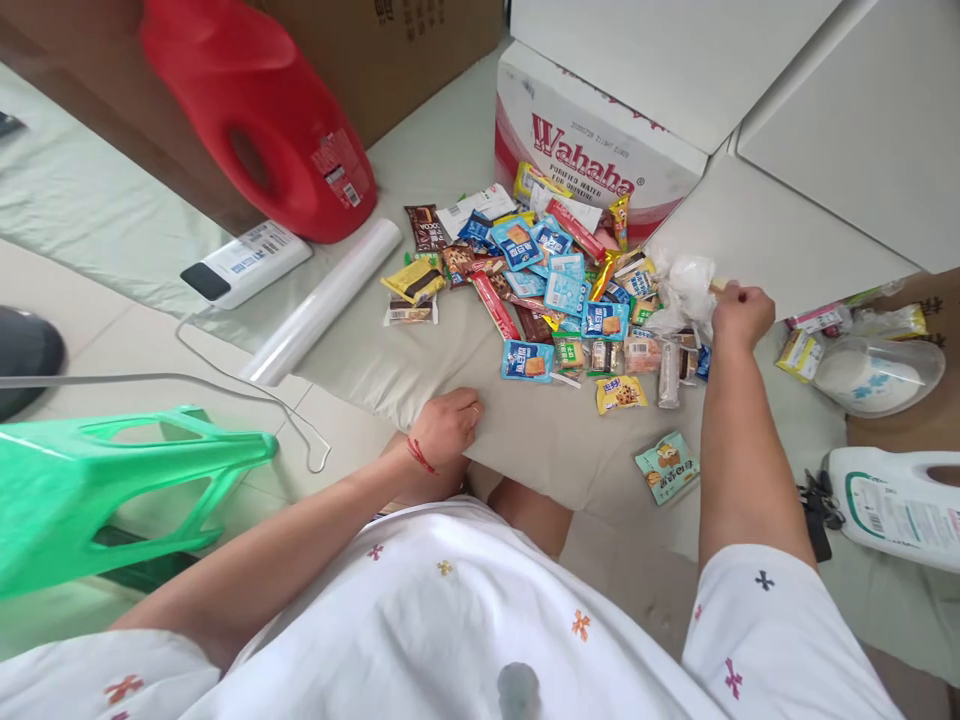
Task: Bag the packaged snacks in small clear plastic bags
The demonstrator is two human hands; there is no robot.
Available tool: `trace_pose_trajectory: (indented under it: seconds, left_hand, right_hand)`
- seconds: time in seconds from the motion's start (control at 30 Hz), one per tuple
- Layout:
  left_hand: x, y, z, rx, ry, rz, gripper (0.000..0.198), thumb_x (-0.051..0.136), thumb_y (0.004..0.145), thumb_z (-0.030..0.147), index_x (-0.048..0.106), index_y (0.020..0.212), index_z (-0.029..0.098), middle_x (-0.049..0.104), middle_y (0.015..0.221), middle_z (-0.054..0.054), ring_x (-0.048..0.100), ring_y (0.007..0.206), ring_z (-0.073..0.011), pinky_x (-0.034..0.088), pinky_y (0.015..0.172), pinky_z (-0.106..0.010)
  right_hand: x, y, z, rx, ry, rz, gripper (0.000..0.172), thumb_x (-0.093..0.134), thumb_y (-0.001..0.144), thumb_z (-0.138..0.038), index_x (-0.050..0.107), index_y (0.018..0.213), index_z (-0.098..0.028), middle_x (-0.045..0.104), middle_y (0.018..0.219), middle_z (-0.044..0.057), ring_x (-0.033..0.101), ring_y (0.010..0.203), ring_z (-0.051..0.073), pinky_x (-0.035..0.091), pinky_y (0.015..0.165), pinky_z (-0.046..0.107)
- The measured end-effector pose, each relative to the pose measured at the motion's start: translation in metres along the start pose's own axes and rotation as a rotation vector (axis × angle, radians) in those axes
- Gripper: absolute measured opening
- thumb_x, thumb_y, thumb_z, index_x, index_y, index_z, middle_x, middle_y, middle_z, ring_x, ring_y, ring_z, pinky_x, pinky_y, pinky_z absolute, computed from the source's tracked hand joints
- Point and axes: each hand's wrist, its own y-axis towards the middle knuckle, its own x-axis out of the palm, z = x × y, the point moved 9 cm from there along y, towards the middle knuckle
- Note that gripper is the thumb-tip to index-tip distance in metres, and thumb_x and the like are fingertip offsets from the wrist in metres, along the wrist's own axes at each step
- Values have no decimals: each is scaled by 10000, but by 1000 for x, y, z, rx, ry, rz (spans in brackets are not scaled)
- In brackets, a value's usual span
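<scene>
My right hand [742,310] reaches to the right side of a heap of wrapped snacks. Its fingers pinch a small pale-yellow item [720,285] whose kind I cannot make out, right beside a crumpled clear plastic bag [688,285]. My left hand [448,422], curled closed with a red cord at the wrist, rests at the cloth-covered table edge; nothing shows in it. Between the hands lie blue snack packets [527,360], a yellow cookie packet [621,394] and red-wrapped bars [495,306]. A light green packet [667,468] sits apart, nearer to me.
Behind the snacks stands a Wahaha water carton [592,150]. To the left are a red detergent jug [262,120], a plastic film roll [322,300] and a white device [247,262]. On the right are a clear bowl [877,375], keys [819,505] and a white jug [892,505]. A green stool [135,490] stands below left.
</scene>
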Motion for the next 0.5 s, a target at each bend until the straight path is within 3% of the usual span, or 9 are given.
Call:
trace_pose_trajectory:
  seconds: [0.13, 0.23, 0.37, 0.43, 0.5]
  left_hand:
    - [3, -1, -1, -12, 34, -21, 207, 461, 743, 26, 517, 678, 215, 550, 739, -48, 522, 699, -195, 428, 632, -324]
    - [3, -1, 0, -7, 49, -15, 200, 464, 740, 32, 495, 681, 221, 554, 740, -49, 526, 696, -199, 434, 631, -329]
    - [4, 0, 0, -24, 26, -46, 197, 471, 720, 31, 481, 692, 226, 564, 752, -50, 540, 712, -203, 448, 645, -327]
    - [4, 0, -1, -40, -2, -47, 203, 464, 724, 27, 483, 685, 225, 571, 747, -50, 547, 714, -198, 453, 652, -321]
    - [0, 0, -3, -49, -101, -17, 210, 449, 735, 24, 494, 679, 221, 583, 747, -51, 553, 708, -189, 457, 650, -313]
  right_hand:
    - [9, 26, -15, 205, 58, 37, 497, 641, 888, -358, 684, 1080, 98, 703, 1115, 305, 628, 943, 204, 370, 824, 359]
    - [11, 30, -34, 132, 117, 34, 400, 643, 879, -258, 704, 1090, 76, 734, 1081, 241, 605, 852, 133, 388, 799, 307]
    - [4, 19, -46, 37, 384, 40, 438, 588, 942, -250, 664, 1250, 51, 724, 1170, 243, 547, 738, 90, 419, 687, 254]
    - [-4, 10, -45, 39, 510, 53, 410, 642, 912, -243, 682, 1203, 44, 727, 1134, 237, 507, 678, 85, 411, 626, 257]
    - [-22, -3, -40, 79, 628, 147, 338, 660, 889, -225, 683, 1139, 2, 726, 1077, 194, 468, 639, 76, 391, 579, 255]
